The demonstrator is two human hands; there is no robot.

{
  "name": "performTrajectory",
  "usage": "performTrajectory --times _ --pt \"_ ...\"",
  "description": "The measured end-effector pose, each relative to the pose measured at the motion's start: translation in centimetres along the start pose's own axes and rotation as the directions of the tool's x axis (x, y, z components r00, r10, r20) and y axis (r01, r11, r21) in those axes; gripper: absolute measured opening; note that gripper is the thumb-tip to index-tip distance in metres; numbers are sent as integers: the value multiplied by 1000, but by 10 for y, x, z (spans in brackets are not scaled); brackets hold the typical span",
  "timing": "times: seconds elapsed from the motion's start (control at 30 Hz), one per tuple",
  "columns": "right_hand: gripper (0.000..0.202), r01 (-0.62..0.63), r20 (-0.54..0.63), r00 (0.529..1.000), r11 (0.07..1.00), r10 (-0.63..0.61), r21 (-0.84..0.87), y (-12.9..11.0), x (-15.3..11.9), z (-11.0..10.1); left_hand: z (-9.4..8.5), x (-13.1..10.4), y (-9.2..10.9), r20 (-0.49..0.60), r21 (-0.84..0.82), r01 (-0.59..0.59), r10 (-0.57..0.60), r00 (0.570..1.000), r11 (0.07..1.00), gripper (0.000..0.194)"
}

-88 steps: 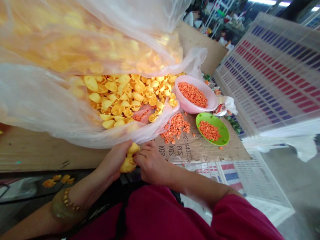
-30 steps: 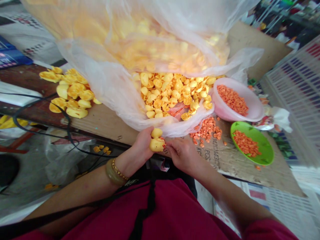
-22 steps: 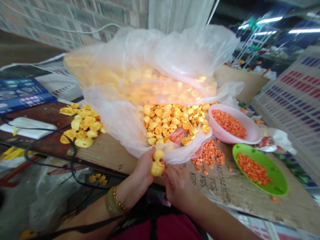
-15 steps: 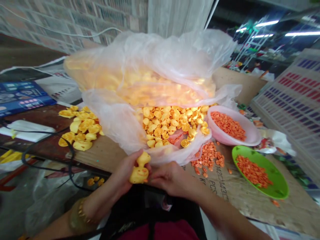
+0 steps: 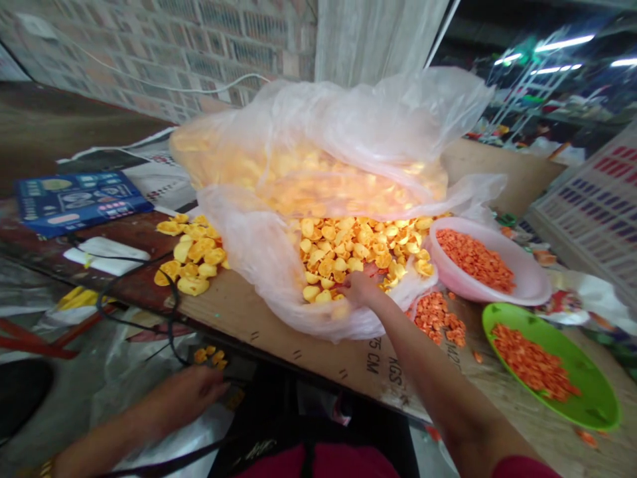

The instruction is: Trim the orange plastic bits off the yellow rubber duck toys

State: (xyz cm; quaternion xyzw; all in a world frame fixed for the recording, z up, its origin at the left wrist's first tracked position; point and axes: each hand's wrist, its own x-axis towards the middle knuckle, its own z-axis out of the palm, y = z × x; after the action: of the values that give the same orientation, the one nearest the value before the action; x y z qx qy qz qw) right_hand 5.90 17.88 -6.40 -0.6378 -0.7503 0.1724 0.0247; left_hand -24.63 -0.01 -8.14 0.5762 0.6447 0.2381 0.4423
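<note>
Brick wall (image 5: pixel 213 56) cut off, right hand (image 5: pixel 359 289) at yellow shells (image 5: pixel 344 238), left hand (image 5: pixel 196 393) blurred, both hands' grip unclear.

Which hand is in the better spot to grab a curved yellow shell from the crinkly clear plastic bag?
Probably the right hand: it is at the mouth of the clear bag, by the yellow shells. The left hand is farther away, beyond the near edge of the brown cardboard.

The single head view looks forward and down at the plastic bag (image 5: pixel 318 159) from close on its near side, taking in the brick wall (image 5: pixel 199 46) behind it.
</note>
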Motion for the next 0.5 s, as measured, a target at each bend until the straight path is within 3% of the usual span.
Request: performTrajectory --times 0.1,0.23,0.37,0.43,0.5 --pt "15 -10 -166 986 1000 9 0 5 -6 -12 7 30 50 -58 33 -209 211 976 977 33" --pt "21 -11 -441 897 999 32 50 18 -15 -27 41 75 114 -215 -87 -398 373 902 913 25" --pt "22 -43 -573 811 989 119 144 30 -13 -32 79 121 139 -392 69 -487 473 789 871 21" --pt "19 -59 -579 798 977 169 204 33 -12 -30 91 144 145 -377 254 -501 561 737 828 26" --pt "18 -55 -571 797 966 195 252 31 -18 -22 101 162 151 -276 440 -506 648 710 742 32"
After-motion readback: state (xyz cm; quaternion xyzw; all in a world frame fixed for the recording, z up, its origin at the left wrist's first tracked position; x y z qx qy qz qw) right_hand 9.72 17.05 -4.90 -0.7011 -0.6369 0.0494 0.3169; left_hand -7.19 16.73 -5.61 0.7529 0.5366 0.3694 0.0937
